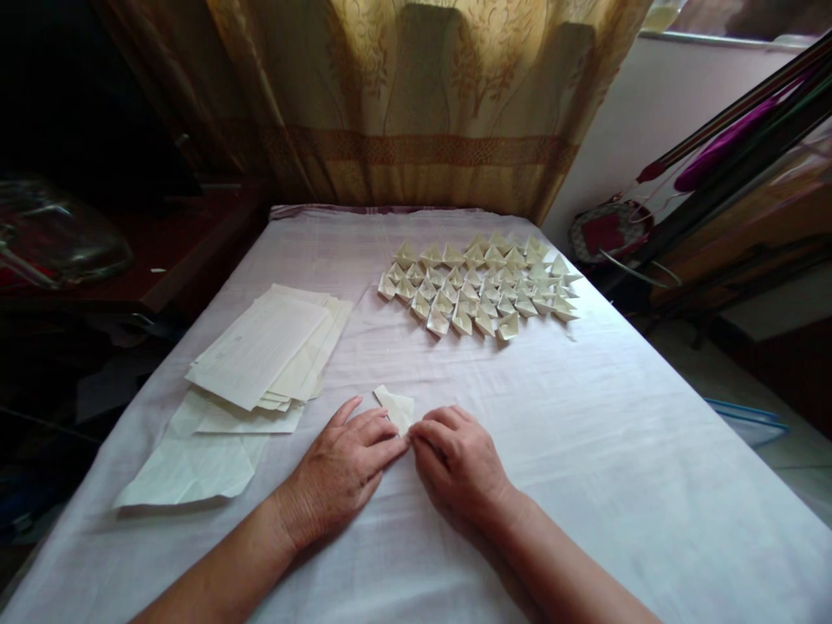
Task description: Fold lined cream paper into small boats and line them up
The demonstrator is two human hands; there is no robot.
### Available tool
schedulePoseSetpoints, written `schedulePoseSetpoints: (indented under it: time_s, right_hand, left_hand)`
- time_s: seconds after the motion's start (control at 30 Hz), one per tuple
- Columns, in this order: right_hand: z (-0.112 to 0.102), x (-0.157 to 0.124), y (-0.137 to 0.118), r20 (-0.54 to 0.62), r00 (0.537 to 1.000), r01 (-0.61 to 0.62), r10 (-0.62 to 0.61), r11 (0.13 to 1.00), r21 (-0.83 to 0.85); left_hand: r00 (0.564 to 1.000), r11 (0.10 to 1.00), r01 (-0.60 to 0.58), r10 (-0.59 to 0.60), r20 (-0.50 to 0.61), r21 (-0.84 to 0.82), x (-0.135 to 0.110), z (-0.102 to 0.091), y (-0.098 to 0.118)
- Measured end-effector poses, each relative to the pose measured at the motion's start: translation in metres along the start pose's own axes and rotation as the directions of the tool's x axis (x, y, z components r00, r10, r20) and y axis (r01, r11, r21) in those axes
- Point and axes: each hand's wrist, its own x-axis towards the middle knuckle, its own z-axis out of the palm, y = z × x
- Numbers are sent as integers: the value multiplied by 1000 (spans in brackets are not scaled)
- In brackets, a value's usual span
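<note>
White cloth (617,451) bears both hands (338,468) (458,464) pinching a folded paper piece (396,406)

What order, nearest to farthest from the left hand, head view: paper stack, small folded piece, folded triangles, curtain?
1. small folded piece, right by the left hand
2. paper stack, to its left
3. folded triangles, ahead, right
4. curtain, at the back
</note>
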Motion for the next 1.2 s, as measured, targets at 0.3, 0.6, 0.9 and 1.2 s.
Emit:
schedulePoseSetpoints:
  time_s: [0.3, 0.6, 0.9, 1.2]
  right_hand:
    - [6, 0, -13, 66, 997, 45, -25, 945, -324]
    - [-10, 20, 20, 233, 966, 217, -115, 853, -475]
    - [-19, 38, 37, 269, 959, 202, -93, 888, -414]
    - [-8, 21, 8, 123, 984, -60, 127, 895, -443]
  left_hand:
    - [968, 986, 150, -133, -211, 68, 12, 1, -34]
    - [963, 976, 197, -176, -203, 91, 11, 0, -36]
    - [976, 992, 113, -101, -193, 54, 6, 1, -25]
    - [972, 969, -79, 127, -199, 235, 11, -2, -37]
